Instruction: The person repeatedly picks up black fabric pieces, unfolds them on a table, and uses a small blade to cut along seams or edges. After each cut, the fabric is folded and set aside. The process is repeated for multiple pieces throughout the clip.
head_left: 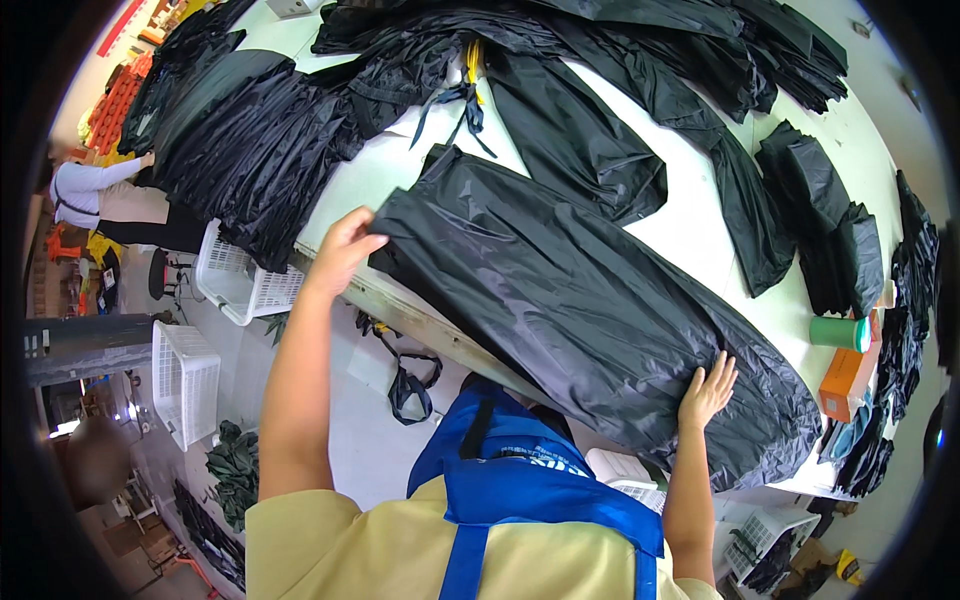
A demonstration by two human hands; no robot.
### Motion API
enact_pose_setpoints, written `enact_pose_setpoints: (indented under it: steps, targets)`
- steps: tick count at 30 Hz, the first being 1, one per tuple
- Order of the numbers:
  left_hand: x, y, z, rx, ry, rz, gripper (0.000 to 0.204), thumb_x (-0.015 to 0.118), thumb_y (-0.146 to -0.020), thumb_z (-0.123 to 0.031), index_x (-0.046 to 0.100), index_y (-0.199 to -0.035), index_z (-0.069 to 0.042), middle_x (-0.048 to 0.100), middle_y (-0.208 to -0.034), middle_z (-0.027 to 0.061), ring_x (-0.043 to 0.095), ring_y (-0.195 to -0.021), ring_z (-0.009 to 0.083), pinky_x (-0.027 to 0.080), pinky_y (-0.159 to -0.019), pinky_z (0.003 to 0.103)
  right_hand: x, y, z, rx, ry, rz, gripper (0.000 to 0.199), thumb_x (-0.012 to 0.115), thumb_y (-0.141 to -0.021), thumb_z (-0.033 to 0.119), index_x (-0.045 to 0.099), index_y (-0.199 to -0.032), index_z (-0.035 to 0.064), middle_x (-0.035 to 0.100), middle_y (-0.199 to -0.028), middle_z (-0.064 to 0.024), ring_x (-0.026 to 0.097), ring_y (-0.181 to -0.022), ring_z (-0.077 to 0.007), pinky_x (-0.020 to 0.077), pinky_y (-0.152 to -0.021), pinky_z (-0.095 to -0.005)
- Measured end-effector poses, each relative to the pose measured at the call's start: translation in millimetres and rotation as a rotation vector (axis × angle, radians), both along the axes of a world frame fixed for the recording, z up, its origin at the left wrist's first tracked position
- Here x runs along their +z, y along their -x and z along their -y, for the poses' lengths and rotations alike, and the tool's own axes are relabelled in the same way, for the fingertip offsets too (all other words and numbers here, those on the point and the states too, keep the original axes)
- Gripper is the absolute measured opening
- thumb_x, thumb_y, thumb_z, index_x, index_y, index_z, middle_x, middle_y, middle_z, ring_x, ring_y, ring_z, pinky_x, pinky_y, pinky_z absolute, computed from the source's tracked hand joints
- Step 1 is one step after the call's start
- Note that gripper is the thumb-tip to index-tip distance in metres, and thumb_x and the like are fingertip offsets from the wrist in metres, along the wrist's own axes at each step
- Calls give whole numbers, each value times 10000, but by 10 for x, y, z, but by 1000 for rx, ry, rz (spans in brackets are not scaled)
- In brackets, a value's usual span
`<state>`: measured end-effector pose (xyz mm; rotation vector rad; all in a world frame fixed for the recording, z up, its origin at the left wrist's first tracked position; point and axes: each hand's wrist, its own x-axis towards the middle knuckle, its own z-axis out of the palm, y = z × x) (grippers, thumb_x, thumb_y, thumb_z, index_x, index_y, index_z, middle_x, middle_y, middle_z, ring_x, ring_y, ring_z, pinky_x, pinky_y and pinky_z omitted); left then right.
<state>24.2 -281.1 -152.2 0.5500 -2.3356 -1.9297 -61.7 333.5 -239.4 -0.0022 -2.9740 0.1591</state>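
Observation:
A long piece of thin, shiny black fabric (560,290) lies slantwise across the near side of the white table (690,225), with part of it over the near edge. My left hand (345,248) grips its far left corner between thumb and fingers. Toward the other end, my right hand (708,392) lies flat on the fabric with fingers spread. Small creases run through the cloth around it. Whether the piece is a finished garment cannot be told.
Black fabric heaps (270,140) cover the table's left and far sides. A green thread spool (838,333) and an orange box (846,380) sit at the right. White plastic baskets (187,385) stand on the floor at the left. Another person (120,200) stands at the far left.

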Motion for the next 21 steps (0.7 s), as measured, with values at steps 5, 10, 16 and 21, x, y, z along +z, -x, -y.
enact_pose_setpoints:
  steps: [5, 10, 16, 21]
  targets:
    - [-435, -216, 417, -471, 753, 320, 285, 533, -762, 64, 680, -987, -31, 671, -932, 193, 637, -899, 361, 479, -847, 399, 23, 24, 132, 6, -94, 15, 578, 464, -962, 456, 403, -1443, 142, 367, -1485, -187, 341, -1351, -420, 302, -1062, -563]
    - [-227, 754, 442, 32, 588, 151, 207, 656, -849, -224, 637, -912, -27, 682, -925, 172, 657, -887, 301, 506, -766, 361, 9, 41, 138, 22, -116, 21, 568, 465, -964, 451, 420, -1434, 136, 368, -1483, -186, 343, -1347, -419, 289, -1078, -549]
    - [-439, 1437, 141, -163, 523, 219, 203, 694, -804, -201, 665, -947, -59, 675, -826, 101, 655, -793, 223, 509, -699, 341, 16, 58, 120, 30, -124, 22, 570, 464, -966, 444, 411, -1441, 133, 369, -1482, -188, 347, -1344, -418, 284, -1081, -546]
    - [-17, 1478, 427, 214, -527, 135, 109, 601, -893, -102, 638, -992, -72, 634, -824, 10, 603, -715, 116, 514, -637, 259, 52, 43, 158, 70, -40, 47, 573, 467, -966, 431, 397, -1450, 133, 375, -1479, -190, 355, -1338, -420, 289, -1080, -533]
